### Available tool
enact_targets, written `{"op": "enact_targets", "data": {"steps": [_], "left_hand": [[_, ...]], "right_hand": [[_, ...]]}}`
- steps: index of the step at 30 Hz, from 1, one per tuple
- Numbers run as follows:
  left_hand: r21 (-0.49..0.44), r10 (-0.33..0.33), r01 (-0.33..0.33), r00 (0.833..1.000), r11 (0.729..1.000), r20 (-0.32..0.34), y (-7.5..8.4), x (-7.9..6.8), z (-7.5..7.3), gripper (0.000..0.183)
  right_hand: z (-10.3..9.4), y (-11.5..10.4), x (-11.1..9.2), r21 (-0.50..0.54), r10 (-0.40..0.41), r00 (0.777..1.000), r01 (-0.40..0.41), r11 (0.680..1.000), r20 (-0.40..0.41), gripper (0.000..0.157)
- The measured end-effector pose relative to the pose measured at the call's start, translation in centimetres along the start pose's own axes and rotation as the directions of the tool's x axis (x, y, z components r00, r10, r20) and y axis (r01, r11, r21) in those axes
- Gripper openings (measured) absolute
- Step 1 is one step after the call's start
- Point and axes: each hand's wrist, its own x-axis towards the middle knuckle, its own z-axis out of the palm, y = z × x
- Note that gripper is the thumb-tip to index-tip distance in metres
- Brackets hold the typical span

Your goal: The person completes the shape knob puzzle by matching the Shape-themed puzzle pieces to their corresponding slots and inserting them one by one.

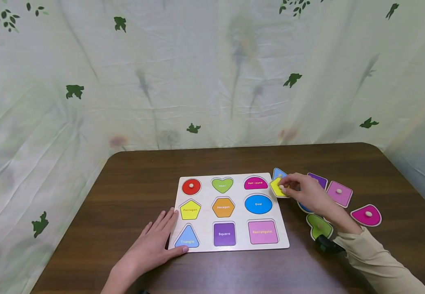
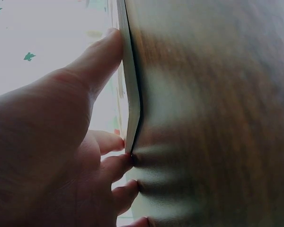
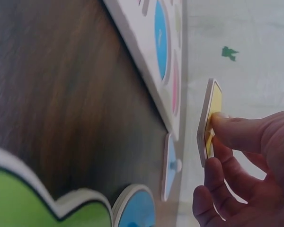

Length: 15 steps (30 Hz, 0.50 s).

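A white shape puzzle board (image 1: 206,232) lies on the table, with a red circle piece (image 1: 187,188) and its knob in the top left recess. My left hand (image 1: 151,243) rests at the board's left side, fingers fairly straight along the edge and thumb on the near corner. My right hand (image 1: 308,194) pinches a yellow pentagon piece (image 1: 275,188) between thumb and fingers. In the right wrist view this pentagon piece (image 3: 217,101) is held tilted on edge, above the table. Beneath it lies a blue triangle piece (image 1: 277,172), beside the board's far right corner.
Right of the board lie a blue piece (image 1: 304,208) partly under the hand, a purple piece (image 1: 319,179), a pink rectangle (image 1: 337,197), a magenta half round (image 1: 361,216) and a green heart (image 1: 317,224) near the right wrist. A patterned curtain (image 1: 205,81) hangs behind the table.
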Motion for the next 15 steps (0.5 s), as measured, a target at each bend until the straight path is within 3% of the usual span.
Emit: {"op": "enact_targets", "data": {"steps": [15], "left_hand": [[0.007, 0.015, -0.015, 1.0, 1.0, -0.016, 0.0, 0.0, 0.1, 0.103]], "right_hand": [[1.5, -1.9, 0.4, 0.054, 0.008, 1.0, -0.007, 0.999, -0.018, 0.017]]}}
